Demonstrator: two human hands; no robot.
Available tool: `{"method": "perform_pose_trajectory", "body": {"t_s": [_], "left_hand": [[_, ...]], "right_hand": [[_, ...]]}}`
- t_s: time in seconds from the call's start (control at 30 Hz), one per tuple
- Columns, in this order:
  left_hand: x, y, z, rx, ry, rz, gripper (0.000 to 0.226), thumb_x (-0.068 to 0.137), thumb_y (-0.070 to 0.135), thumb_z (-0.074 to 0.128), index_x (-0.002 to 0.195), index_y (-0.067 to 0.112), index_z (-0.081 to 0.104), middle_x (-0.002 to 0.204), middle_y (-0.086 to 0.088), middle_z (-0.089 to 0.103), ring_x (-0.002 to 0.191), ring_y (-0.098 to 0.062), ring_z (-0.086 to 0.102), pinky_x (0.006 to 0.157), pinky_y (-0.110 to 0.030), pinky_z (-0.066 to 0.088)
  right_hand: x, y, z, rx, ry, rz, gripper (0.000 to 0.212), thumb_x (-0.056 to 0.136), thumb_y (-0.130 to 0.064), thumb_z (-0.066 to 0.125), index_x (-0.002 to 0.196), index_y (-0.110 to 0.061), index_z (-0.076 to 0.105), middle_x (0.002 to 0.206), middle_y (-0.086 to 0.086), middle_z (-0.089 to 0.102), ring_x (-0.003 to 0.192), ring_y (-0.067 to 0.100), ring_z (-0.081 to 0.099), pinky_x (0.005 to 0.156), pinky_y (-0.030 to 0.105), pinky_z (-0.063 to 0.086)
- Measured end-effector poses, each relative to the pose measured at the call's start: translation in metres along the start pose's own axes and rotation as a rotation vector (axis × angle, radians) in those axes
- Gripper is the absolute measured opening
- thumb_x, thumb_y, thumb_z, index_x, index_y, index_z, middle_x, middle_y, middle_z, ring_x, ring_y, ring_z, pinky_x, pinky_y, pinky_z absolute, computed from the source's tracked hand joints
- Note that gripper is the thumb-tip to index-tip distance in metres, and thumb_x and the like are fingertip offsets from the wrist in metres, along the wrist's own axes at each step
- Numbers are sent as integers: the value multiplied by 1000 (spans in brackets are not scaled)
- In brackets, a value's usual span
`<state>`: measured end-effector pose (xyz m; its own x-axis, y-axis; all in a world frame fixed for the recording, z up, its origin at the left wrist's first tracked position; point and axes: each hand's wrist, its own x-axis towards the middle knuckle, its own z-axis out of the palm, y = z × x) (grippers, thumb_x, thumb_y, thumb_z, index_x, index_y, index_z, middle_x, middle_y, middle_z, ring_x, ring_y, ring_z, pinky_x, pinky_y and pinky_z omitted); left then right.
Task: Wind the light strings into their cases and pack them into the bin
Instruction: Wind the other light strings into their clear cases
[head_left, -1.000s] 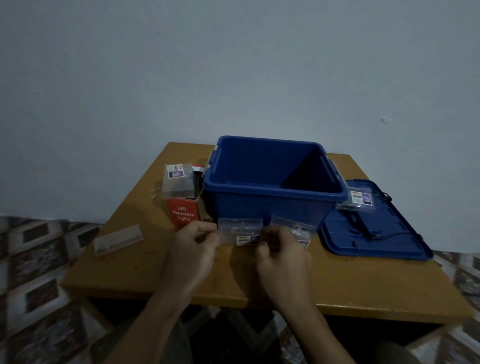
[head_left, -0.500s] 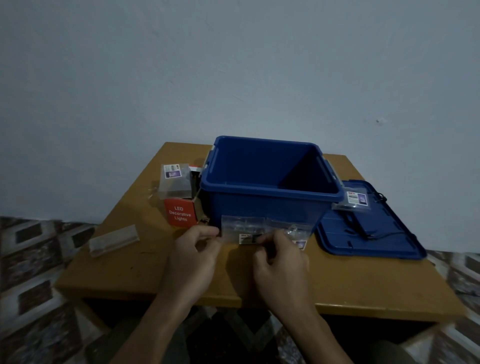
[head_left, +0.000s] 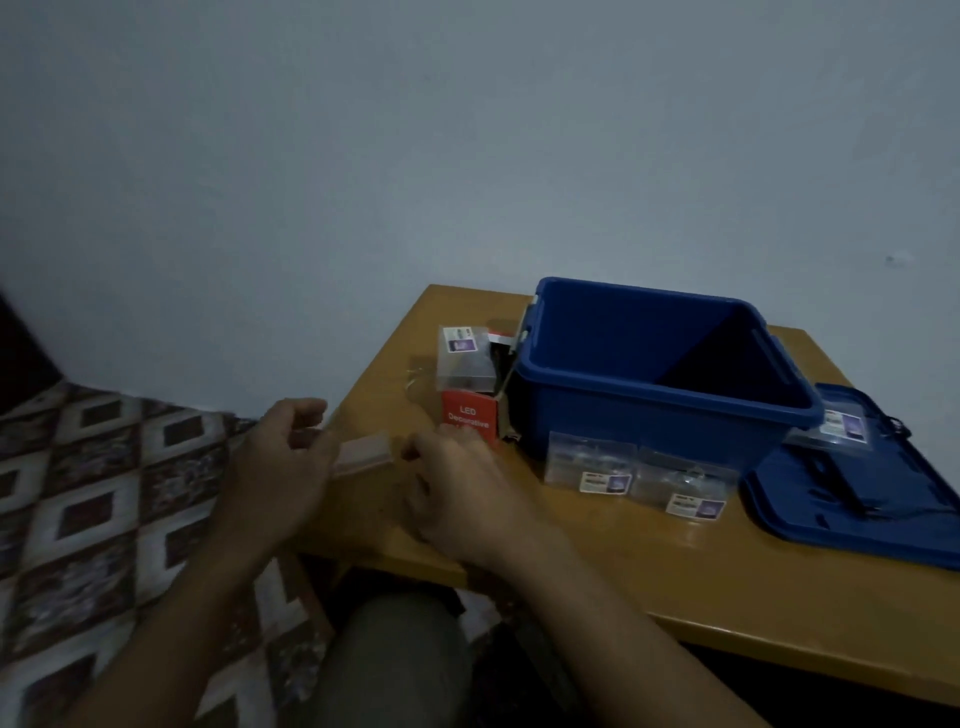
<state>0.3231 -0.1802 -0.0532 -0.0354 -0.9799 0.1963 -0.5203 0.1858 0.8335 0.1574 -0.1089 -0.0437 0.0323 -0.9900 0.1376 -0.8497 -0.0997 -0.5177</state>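
Dim, bluish-grey light falls softly and evenly. The left hand (head_left: 280, 467) and right hand (head_left: 462, 488) are smeared by motion blur, and the inside of the blue bin (head_left: 649, 410) lies in deep shadow. Fine detail looks soft and grainy.

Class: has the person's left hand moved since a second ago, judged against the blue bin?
Yes. The left hand has gone left, away from the blue bin, to the long clear case.

Open blue bin (head_left: 649, 410), two flat clear cases (head_left: 589, 460) before it, long case (head_left: 363, 454) in left hand (head_left: 280, 462)
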Motion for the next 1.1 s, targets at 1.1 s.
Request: {"method": "perform_pose_trajectory", "body": {"t_s": [1.1], "left_hand": [[-60,50,-43,25,-205,500,10,93,17,66,84,20,70,62,12,63,60,-2,61,52,-12,42]], "right_hand": [[-53,-36,-47,-221,132,-247,36,98,-46,55,125,-22,50,121,-1,60,99,14,57,78,27,45]]}}
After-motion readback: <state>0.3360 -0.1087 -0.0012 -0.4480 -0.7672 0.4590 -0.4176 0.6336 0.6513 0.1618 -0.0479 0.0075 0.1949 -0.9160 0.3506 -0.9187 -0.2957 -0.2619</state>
